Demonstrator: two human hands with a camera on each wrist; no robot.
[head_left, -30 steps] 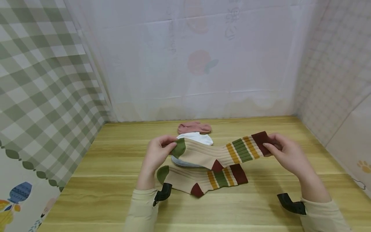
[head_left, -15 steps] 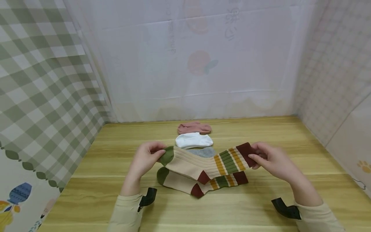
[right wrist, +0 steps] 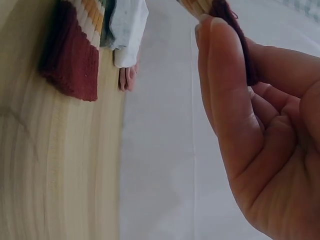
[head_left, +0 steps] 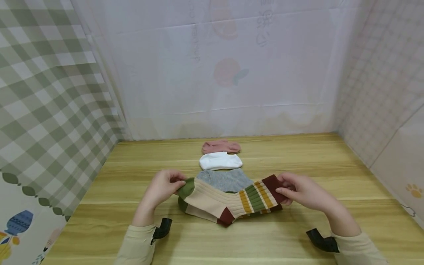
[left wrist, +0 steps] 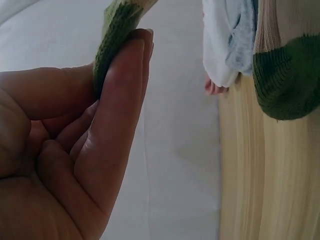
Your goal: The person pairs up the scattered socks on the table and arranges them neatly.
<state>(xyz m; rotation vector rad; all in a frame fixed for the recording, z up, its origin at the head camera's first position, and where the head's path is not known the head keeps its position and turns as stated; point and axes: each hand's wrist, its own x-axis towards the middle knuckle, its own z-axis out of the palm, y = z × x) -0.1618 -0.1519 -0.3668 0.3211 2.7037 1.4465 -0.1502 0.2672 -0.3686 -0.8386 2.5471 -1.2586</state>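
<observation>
Between both hands a beige ribbed sock (head_left: 212,197) with a green toe, maroon heel and striped cuff is held up off the table. My left hand (head_left: 164,187) pinches its green toe between thumb and fingers. The maroon cuff end is pinched by my right hand (head_left: 299,189). Under it lies a matching sock (head_left: 200,212), mostly covered in the head view. Its green toe shows in the left wrist view, its maroon cuff (right wrist: 75,62) in the right wrist view, both apart from the hands.
Behind the held sock lie grey socks (head_left: 225,179), white socks (head_left: 220,161) and pink socks (head_left: 221,146), in a row toward the back of the wooden table (head_left: 132,191). A white sheet hangs behind, a checked cloth (head_left: 59,84) at left. Both wrists carry black mounts.
Both hands have lowered the held sock toward the near side and slightly left, over the matching sock. The grey socks have come into fuller view. The grips stay the same.
</observation>
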